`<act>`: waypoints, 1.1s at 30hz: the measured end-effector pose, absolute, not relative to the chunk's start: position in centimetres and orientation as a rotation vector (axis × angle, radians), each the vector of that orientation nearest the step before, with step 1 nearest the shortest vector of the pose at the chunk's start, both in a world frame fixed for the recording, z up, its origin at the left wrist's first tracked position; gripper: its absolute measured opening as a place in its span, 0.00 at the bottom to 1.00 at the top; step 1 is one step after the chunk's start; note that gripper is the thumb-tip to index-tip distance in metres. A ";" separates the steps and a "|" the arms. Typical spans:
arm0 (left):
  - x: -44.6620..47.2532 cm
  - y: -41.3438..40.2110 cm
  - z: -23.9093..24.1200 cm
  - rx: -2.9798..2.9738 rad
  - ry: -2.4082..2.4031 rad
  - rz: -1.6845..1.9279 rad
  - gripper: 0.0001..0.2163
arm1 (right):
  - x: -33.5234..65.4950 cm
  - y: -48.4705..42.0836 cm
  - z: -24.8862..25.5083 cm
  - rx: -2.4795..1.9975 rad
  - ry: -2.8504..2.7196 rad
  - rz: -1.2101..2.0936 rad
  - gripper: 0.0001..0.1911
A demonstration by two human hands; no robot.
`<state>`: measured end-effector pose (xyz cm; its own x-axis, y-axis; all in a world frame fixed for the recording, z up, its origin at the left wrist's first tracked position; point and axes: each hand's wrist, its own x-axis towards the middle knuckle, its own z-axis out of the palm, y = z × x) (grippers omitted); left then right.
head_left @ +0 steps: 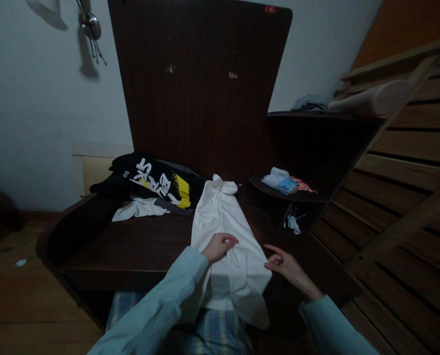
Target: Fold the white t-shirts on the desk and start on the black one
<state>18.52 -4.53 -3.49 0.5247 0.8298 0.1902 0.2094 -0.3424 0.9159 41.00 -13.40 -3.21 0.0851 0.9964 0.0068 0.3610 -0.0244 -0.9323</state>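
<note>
A white shirt (221, 212) lies lengthwise over the dark desk, folded narrow, its near end hanging over the front edge. My left hand (220, 247) rests on the middle of the cloth, thumb and fingers brought together in a pinch at a crease. At the shirt's right edge is my right hand (287, 268), its index finger stretched out and its other fingers loosely bent. The right fingertips are at the fabric's border, with no cloth visibly gripped between them.
Dark printed clothing (156, 185) is heaped at the desk's back left, over a white cloth (140, 208). Right of the desk (119, 246), a small shelf (304, 197) bears plastic packets (281, 181). Wooden slats (400, 197) lean at the right. Plaid fabric (220, 328) is below.
</note>
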 end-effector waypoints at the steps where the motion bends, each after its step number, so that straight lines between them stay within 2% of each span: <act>1: 18.5 -4.5 -3.5 1.830 0.861 0.844 0.14 | 41.2 -13.4 -3.2 -1.520 -1.395 0.968 0.33; 6: 18.5 -4.5 -3.6 1.815 0.853 0.845 0.14 | 41.7 -13.5 -3.3 -1.503 -1.416 0.998 0.33; 10: 18.4 -4.6 -3.4 1.821 0.850 0.840 0.14 | 41.8 -14.1 -3.2 -1.489 -1.448 0.967 0.29; 19: 18.0 -5.3 -2.5 1.747 0.741 0.554 0.19 | 39.7 -15.9 -4.8 -1.586 -1.499 0.552 0.24; 24: 17.7 -5.2 -2.1 1.637 0.719 0.648 0.19 | 39.9 -15.6 -4.7 -1.499 -1.504 0.644 0.20; 33: 17.8 -5.2 -2.1 1.335 0.606 0.752 0.17 | 39.8 -16.1 -4.4 -1.557 -1.547 0.497 0.12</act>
<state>17.82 -5.21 -2.13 0.6303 0.7757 0.0314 -0.1339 0.0688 0.9886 39.80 -16.09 -4.36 0.1510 0.9463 0.2858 0.6029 0.1409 -0.7853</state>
